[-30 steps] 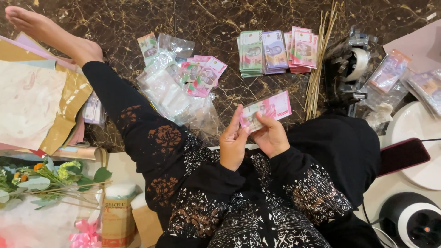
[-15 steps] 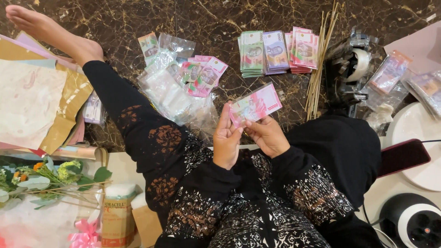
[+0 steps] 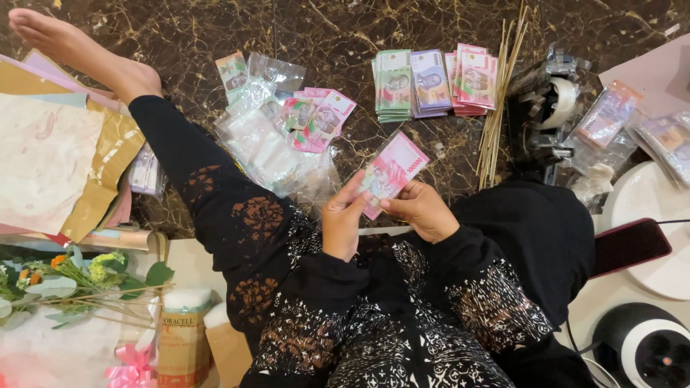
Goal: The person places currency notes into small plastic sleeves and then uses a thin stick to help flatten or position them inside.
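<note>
The left hand [image 3: 343, 219] and the right hand [image 3: 420, 210] meet just above the person's lap, both closed on one pink banknote [image 3: 392, 171]. The left thumb and fingers pinch its near-left corner; the right fingers press its lower edge from the other side. The note tilts up and away to the right, held clear of the dark marble floor [image 3: 180, 29].

To handle it well, I judge the note should stay flat between the two pinches, with the thumbs sliding along the lower edge rather than creasing the paper, and the pull kept even so the thin sheet does not tear or buckle.

Just beyond the left hand lies a heap of clear plastic sleeves [image 3: 267, 147], some already with pink notes [image 3: 316, 118] on top. Farther out, toward the far edge of the floor, three neat stacks sit side by side: green notes [image 3: 394, 82], purple notes [image 3: 430, 77] and pink-red notes [image 3: 474, 77]. A bundle of thin wooden sticks [image 3: 499, 108] runs beside them, with a tape dispenser [image 3: 553, 108] to its right. At the left edge rest sheets of wrapping paper [image 3: 50, 154]; near the lower left corner lies a small bouquet [image 3: 72, 276]. A dark red phone [image 3: 629, 244] lies at the right.
</note>
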